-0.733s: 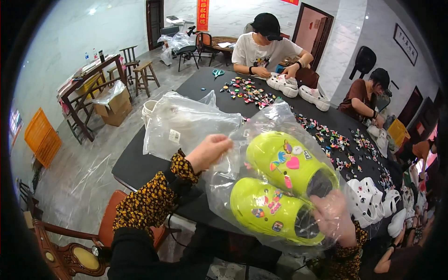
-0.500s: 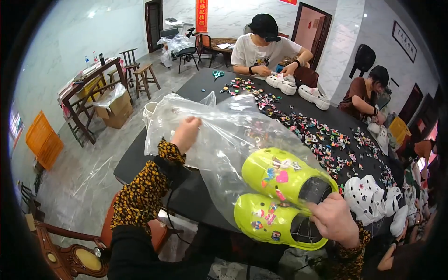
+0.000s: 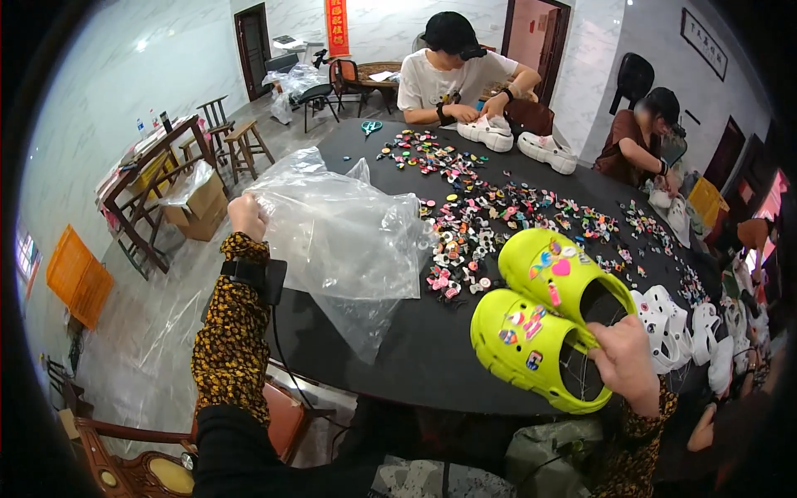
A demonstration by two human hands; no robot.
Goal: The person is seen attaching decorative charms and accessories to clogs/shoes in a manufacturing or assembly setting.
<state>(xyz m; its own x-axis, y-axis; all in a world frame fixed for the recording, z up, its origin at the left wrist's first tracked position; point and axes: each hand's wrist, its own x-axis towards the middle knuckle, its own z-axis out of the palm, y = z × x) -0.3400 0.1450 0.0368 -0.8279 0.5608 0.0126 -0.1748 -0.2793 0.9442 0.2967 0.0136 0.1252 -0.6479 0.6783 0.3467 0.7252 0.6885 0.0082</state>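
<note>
While the lime-green clogs (image 3: 548, 322) are held above the worktop (image 3: 415, 365) at its near edge, toward the right, my right hand (image 3: 624, 358) is clenched at the heel end, grasping both shoes where they meet. My left hand (image 3: 249, 218), at about the left edge, has its fingers closed on clear plastic bagging (image 3: 349, 241); whether this is one bag or more, I cannot tell.

Done, as far as visible: the lime-green pair is out of the plastic, and both uppers carry fitted charms (image 3: 561, 267). Left, by my judgement: neither load has been released, so both have yet to be set down.

Clearances: along the near edge, bare worktop lies between the lower corner of the plastic and the lime-green pair. The plastic hides part of the left edge; beyond it is floor (image 3: 158, 332). Just beside my right hand, white clogs (image 3: 664, 328) limit travel toward the right edge. Inward, loose charms (image 3: 469, 236) occupy the middle and spread toward the right. Near the far left corner lie teal scissors (image 3: 371, 127). At the far edge, a co-worker (image 3: 455, 83) handles a white shoe (image 3: 486, 135); treat that side as occupied.
</note>
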